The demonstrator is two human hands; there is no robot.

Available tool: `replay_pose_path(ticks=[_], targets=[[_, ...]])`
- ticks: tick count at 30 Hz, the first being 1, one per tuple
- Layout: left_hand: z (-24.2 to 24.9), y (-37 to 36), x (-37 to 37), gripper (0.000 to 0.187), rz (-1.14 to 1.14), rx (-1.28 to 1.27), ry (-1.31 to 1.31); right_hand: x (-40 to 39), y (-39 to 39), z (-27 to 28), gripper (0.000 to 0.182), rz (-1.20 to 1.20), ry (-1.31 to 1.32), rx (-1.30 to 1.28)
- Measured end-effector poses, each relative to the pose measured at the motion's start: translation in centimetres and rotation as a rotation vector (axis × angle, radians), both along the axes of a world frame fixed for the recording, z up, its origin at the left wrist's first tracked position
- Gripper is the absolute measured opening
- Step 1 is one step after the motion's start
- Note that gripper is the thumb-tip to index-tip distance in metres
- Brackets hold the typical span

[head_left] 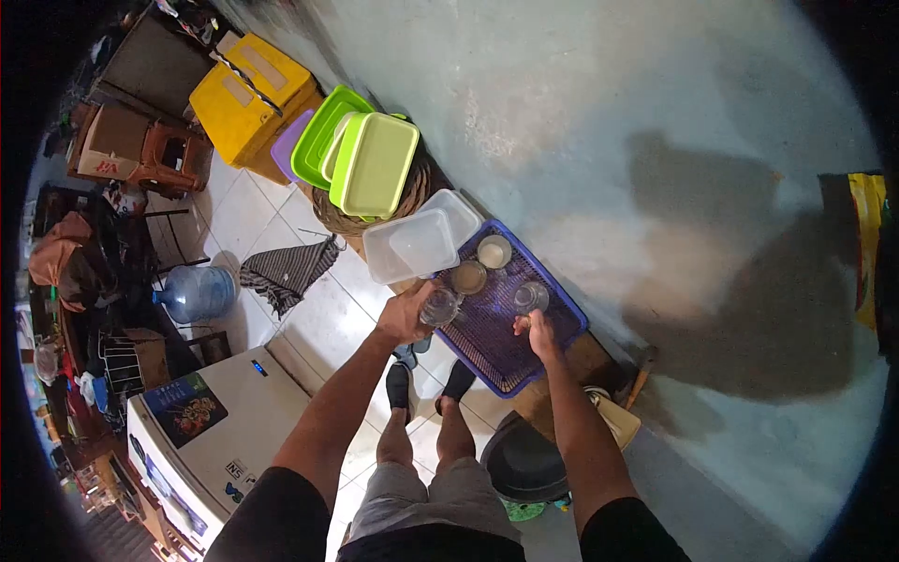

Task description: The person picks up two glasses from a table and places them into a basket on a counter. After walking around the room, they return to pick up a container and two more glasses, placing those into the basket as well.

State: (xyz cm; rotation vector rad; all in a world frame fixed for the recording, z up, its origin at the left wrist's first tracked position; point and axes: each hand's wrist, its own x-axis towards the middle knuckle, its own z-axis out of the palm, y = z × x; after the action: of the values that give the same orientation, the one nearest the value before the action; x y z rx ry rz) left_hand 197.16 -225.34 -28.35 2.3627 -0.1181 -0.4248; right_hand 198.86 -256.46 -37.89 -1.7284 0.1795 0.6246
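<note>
My left hand (405, 315) is closed around a clear drinking glass (438, 307) over the near left rim of a blue plastic basket (507, 379). My right hand (537, 335) has its fingers closed at the near side of another clear glass (531, 297), above the basket's mesh floor. Between and beyond my hands, two more glasses stand in the basket: a brownish-looking one (468, 278) and a paler one (494, 251) close to the wall side.
Translucent plastic containers (407, 245) overlap the basket's far end. Beyond them, green containers (379, 167) sit on a woven basket. A grey wall (599, 122) runs along the right. On the left are a white fridge (225, 421) and a water jug (198, 293); a black basin (524, 459) stands below.
</note>
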Motion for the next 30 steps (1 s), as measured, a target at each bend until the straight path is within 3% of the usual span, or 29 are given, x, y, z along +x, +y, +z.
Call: replay_pose_path(ticks=[4,7,15,24,30], targets=[[-0.3,-0.3,-0.1,0.07,0.002,0.021,0.01,1.1,0.7,-0.4,0.061,-0.055,0.013,0.054],[-0.6,-0.4,-0.2,0.071,-0.045,0.119,-0.071,2.1,1.0,-0.2,0.051,0.037,-0.051,0.002],[-2.1,-1.1,-0.6,0.072,-0.034,0.233,-0.081,4.0,2.0,0.3,0.064,0.318,0.002,-0.261],[-2.3,-1.7,-0.8,0.087,-0.016,0.273,0.008,4.6,4.3,2.0,0.075,0.17,0.024,-0.334],[-1.3,-1.4,-2.4,0.095,0.028,0.177,-0.008,3.9,3.5,2.9,0.068,0.173,0.084,-0.374]])
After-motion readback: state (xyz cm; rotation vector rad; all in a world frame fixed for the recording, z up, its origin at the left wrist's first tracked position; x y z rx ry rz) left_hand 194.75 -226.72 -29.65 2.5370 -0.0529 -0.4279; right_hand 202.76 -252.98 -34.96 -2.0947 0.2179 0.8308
